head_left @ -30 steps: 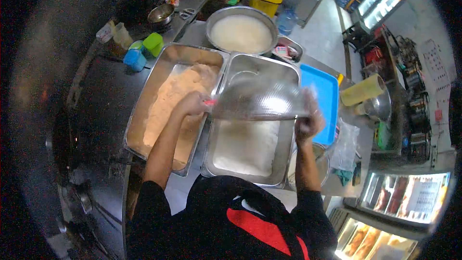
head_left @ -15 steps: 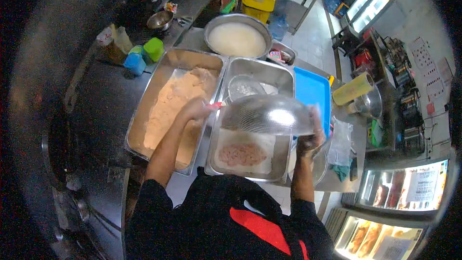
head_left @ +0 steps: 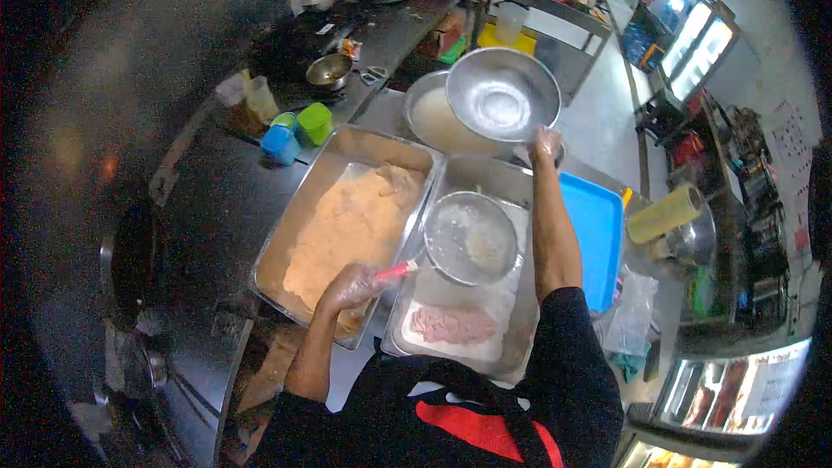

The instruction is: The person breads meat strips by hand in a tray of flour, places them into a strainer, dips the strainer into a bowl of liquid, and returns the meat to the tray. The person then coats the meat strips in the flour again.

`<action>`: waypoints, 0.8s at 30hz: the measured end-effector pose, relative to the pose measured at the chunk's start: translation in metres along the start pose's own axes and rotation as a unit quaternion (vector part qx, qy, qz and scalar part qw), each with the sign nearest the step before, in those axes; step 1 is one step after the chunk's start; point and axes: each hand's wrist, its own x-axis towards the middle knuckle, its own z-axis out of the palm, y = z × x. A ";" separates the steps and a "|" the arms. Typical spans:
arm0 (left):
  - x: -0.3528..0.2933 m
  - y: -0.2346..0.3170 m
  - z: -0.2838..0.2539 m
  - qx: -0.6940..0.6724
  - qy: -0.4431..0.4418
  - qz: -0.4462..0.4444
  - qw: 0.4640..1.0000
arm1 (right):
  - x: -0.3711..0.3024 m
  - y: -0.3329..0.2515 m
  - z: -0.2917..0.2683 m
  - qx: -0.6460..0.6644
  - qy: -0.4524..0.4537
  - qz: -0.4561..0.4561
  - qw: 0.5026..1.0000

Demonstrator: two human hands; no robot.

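Observation:
My left hand (head_left: 348, 286), in a clear glove, is closed on the red handle of a round sieve (head_left: 471, 238). Some pale clumps lie in the sieve, which is over the middle of a steel tray (head_left: 511, 334) holding white powder. Pink raw meat pieces (head_left: 453, 325) lie on the powder at the tray's near end. With my right hand (head_left: 546, 143), also gloved, I grip the near right rim of a metal colander (head_left: 504, 95). The colander is tilted, its shiny inside showing, over a wide basin of pale liquid (head_left: 438, 119) that it partly covers.
A second steel tray (head_left: 295, 199) with orange-tan coating powder stands to the left. To the right lies a blue tray (head_left: 591, 238). Blue and green containers (head_left: 314, 124), a small metal bowl (head_left: 328, 73) and a yellow film roll (head_left: 665, 213) stand around the trays.
The right hand has carried the colander away from above the meat tray, forward to the basin. The left hand and sieve now sit nearer in the picture, and the view has shifted.

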 end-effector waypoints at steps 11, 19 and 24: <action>-0.046 0.007 -0.037 -0.136 0.061 -0.015 0.989 | 0.012 0.021 0.026 0.229 -0.138 0.148 0.952; -0.018 -0.090 -0.021 -0.307 0.204 -0.002 0.930 | -0.096 0.023 -0.095 0.420 -0.153 0.168 0.879; 0.038 -0.257 -0.034 -0.124 0.302 -0.077 0.942 | -0.242 -0.026 -0.129 0.380 -0.241 0.124 0.884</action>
